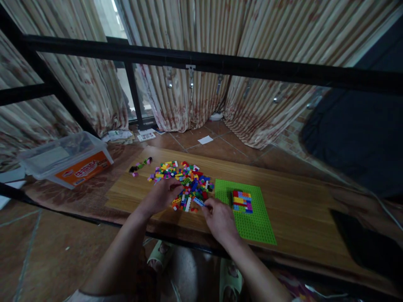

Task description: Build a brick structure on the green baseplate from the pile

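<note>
A heap of small mixed-colour toy building bricks [188,181] lies on the wooden board. My left hand [163,193] reaches over its near left side, thumb and fingers a little apart, with nothing visible between them. At the near right edge of the heap, my right hand [220,218] pinches a long light-blue brick [198,201] between thumb and fingertips. Right of the heap lies a green studded baseplate [260,214]. Near its upper middle sits a block of joined bricks [242,201] in red, yellow, blue, orange and purple.
A clear plastic box [67,157] with an orange label stands left of the wooden board [299,201]. Several green and black pieces [140,165] lie apart at its far left. A black metal bar [201,61] crosses beyond; a dark flat object [365,243] lies at right.
</note>
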`<state>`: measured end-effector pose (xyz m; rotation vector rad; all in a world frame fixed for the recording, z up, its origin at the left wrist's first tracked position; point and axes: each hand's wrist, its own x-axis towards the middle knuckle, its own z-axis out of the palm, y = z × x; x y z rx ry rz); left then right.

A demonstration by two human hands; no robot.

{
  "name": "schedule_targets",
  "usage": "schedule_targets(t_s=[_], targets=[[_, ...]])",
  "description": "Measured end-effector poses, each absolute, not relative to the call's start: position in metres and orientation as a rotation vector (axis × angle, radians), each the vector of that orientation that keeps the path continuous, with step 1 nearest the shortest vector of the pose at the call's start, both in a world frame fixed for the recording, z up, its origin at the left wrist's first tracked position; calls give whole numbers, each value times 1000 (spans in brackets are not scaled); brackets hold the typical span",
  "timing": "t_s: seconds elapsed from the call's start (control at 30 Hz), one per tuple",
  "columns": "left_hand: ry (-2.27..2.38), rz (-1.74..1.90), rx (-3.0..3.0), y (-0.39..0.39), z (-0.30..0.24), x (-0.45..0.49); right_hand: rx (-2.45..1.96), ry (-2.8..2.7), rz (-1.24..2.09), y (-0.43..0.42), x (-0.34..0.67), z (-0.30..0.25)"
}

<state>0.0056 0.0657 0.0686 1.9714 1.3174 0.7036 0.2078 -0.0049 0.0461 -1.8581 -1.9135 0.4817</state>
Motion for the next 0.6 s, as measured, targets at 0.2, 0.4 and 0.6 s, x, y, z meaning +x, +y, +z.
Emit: schedule_targets(t_s=[0.2, 0.4, 0.6], targets=[[1256, 669, 1919, 62, 70, 23, -1781, -1763, 659, -4, 216, 48], [1145, 594, 1840, 57, 68, 38, -1688, -1627, 786, -5, 220, 51], [1077, 585, 1798, 57, 71, 41, -1581, -1571, 941, -2, 215, 50]])
